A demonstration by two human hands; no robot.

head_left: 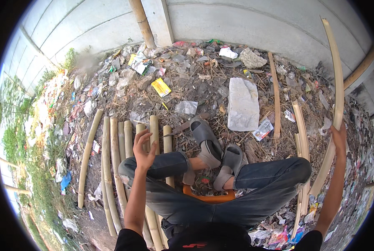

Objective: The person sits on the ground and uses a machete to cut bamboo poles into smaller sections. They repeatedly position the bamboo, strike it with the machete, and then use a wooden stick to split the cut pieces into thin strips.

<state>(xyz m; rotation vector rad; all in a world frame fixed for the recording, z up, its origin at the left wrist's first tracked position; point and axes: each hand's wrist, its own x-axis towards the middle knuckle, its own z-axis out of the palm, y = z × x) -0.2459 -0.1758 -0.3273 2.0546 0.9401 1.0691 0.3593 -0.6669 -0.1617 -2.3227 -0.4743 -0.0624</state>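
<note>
My right hand (pixel 339 140) grips a long split bamboo strip (pixel 338 79), held upright at my right side. The strip's upper end reaches in front of the wall; its lower end goes down beside my right knee. My left hand (pixel 145 152) is raised over my left knee, fingers spread and nothing in them. Beneath and beside it lie several bamboo poles (pixel 115 167) in a rough row. A long blade (pixel 179 129), perhaps a machete, lies on the ground by my left sandal (pixel 205 136), its handle end partly hidden.
More split bamboo strips (pixel 302 138) lie right of my right knee, and one thin strip (pixel 274 96) lies farther off. A pale stone block (pixel 243 104) is ahead. I sit on an orange stool (pixel 210 198). Litter covers the ground up to a concrete wall (pixel 237 25).
</note>
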